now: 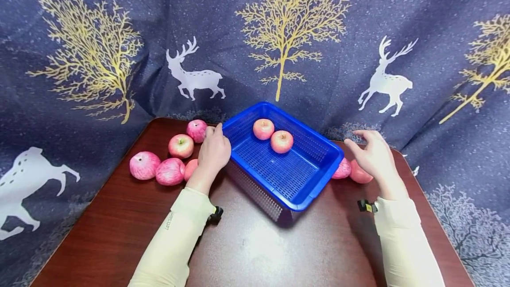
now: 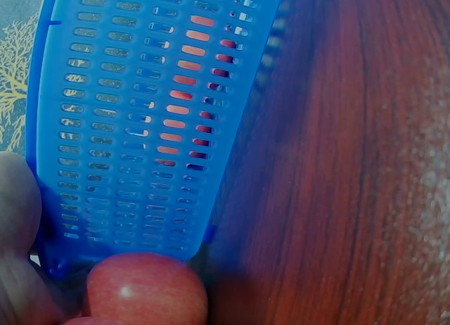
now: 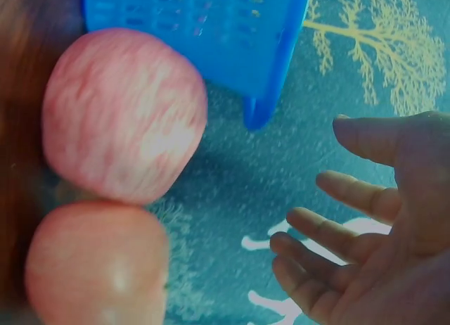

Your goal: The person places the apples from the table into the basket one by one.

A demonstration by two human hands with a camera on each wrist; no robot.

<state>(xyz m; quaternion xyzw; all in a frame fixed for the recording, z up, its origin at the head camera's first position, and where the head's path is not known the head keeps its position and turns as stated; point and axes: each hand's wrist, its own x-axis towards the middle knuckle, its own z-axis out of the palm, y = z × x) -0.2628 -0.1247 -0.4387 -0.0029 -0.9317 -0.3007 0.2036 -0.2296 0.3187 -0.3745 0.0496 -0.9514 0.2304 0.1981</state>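
Note:
A blue plastic basket (image 1: 275,185) with slotted walls sits slantwise on the table, two apples (image 1: 282,141) on its floor. My left hand (image 1: 215,149) grips the basket's rim at its left corner. In the left wrist view the thumb (image 2: 15,205) is beside the basket's end, and a red apple (image 2: 148,290) lies close below it. My right hand (image 1: 374,154) is raised on the right with its fingers spread and holds nothing. Nearest to it are a pink striped apple (image 3: 123,117) and a redder apple (image 3: 98,265), beside the basket's right end.
Several apples lie left of the basket, among them a striped one (image 1: 145,165) and a yellowish-red one (image 1: 181,146). The brown wooden table (image 1: 247,256) ends at a dark blue cloth (image 1: 239,21) printed with deer and trees.

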